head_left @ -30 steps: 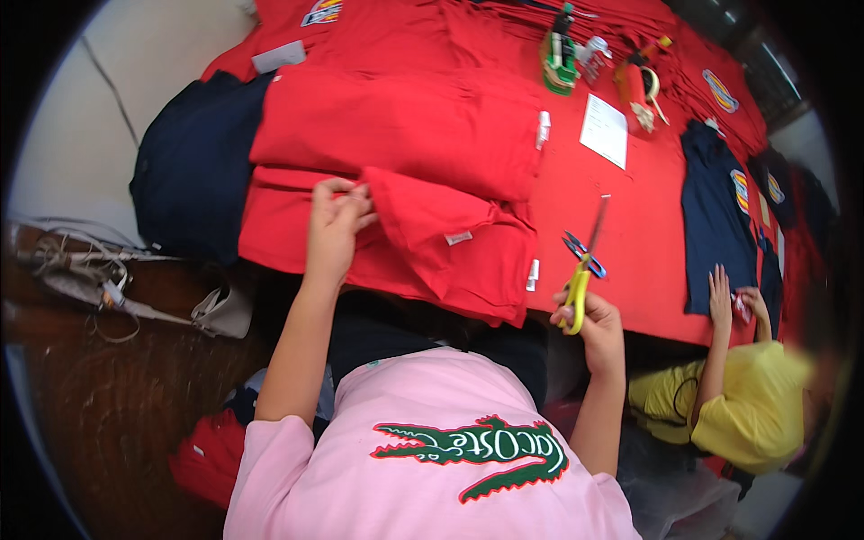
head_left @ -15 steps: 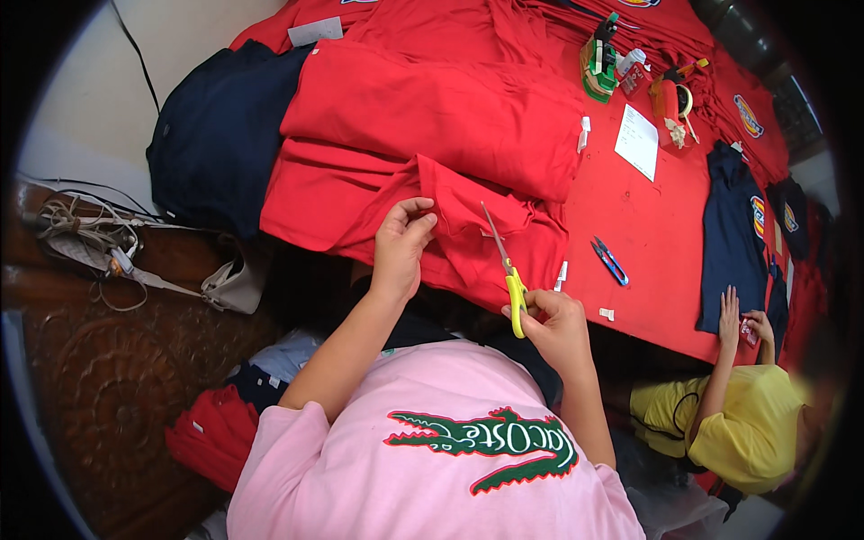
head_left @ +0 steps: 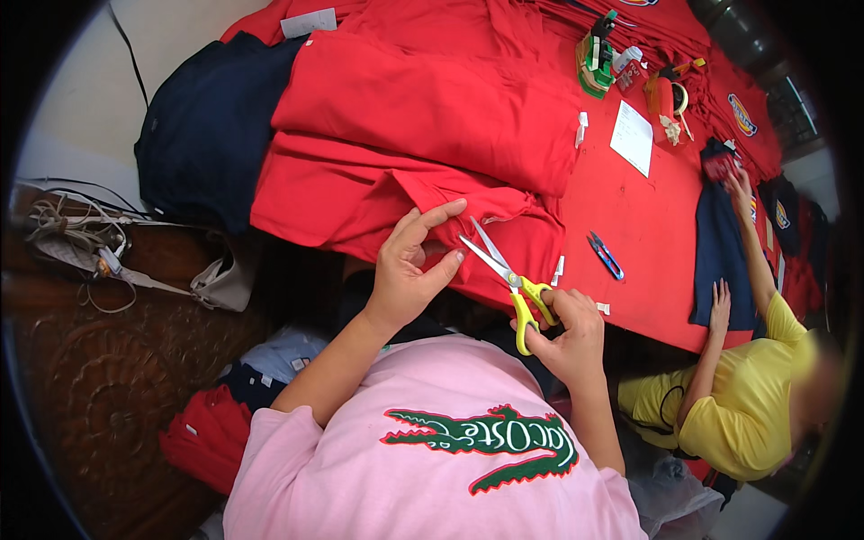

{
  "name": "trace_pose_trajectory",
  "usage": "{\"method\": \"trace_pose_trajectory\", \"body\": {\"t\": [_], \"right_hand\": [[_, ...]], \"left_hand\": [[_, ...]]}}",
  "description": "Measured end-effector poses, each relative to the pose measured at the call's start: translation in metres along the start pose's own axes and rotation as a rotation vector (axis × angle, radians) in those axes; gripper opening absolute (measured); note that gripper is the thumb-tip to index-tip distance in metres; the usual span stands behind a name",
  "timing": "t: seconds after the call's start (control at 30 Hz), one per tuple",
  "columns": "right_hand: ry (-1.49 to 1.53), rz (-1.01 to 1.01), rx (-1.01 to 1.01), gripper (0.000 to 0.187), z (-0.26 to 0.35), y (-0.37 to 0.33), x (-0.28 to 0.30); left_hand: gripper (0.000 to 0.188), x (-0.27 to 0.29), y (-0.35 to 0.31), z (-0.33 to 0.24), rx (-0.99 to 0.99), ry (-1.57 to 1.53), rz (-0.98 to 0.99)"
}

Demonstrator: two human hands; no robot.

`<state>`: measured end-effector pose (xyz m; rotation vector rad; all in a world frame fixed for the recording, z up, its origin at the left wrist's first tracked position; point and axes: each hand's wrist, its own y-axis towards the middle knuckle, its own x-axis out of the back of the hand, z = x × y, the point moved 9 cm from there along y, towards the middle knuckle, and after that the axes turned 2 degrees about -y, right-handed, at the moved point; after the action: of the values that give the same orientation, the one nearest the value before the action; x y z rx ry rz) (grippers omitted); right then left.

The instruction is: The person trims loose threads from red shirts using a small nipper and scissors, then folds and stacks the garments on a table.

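Observation:
A pair of scissors (head_left: 526,313) with yellow-green handles is in my right hand (head_left: 574,340), my fingers through the loops. Its blades stand spread apart, tips pointing up and left at the edge of a red garment (head_left: 396,202). Just left of the tips is my left hand (head_left: 407,274), thumb and index finger apart, and I see nothing between them. The red garment lies at the table's near edge, with a raised fold behind my left fingers. Whether the blades touch cloth or thread I cannot tell.
Thread snips (head_left: 607,257) and a paper sheet (head_left: 632,139) lie on the red tabletop (head_left: 652,243). Tape dispensers (head_left: 596,65) stand farther back. At right, a person in yellow (head_left: 742,405) handles a navy garment (head_left: 720,261). Folded navy clothing (head_left: 211,130) sits left.
The scissors' blades have spread apart and moved left toward my left hand. My left thumb and index finger have parted. The co-worker's one arm has reached farther along the navy garment.

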<state>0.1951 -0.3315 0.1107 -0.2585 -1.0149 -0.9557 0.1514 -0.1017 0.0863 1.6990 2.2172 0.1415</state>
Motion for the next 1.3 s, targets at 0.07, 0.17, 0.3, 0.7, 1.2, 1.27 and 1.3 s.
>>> {"method": "trace_pose_trajectory", "body": {"t": [0.07, 0.17, 0.3, 0.7, 1.2, 1.27, 1.3], "right_hand": [[-0.052, -0.015, 0.046, 0.034, 0.008, 0.003, 0.003], [-0.044, -0.03, 0.063, 0.033, 0.008, 0.003, 0.0], [-0.093, -0.027, 0.082, 0.032, 0.013, 0.002, -0.002], [-0.059, -0.095, 0.105, 0.036, 0.016, 0.014, -0.01], [-0.027, 0.019, 0.045, 0.038, 0.015, 0.026, -0.015], [-0.03, 0.027, 0.043, 0.039, 0.017, 0.028, -0.016], [-0.026, 0.035, 0.038, 0.038, 0.016, 0.028, -0.016]], "left_hand": [[0.06, 0.003, 0.0, 0.0, -0.003, -0.029, -0.02], [0.066, 0.005, 0.0, 0.0, -0.008, -0.081, -0.039], [0.077, 0.01, -0.001, 0.002, -0.024, -0.059, -0.084], [0.09, 0.012, 0.0, -0.002, -0.027, 0.027, -0.081], [0.097, 0.015, -0.001, 0.003, -0.054, 0.071, -0.11], [0.097, 0.014, -0.001, 0.003, -0.071, 0.051, -0.102], [0.097, 0.014, -0.001, 0.004, -0.079, 0.041, -0.099]]}}
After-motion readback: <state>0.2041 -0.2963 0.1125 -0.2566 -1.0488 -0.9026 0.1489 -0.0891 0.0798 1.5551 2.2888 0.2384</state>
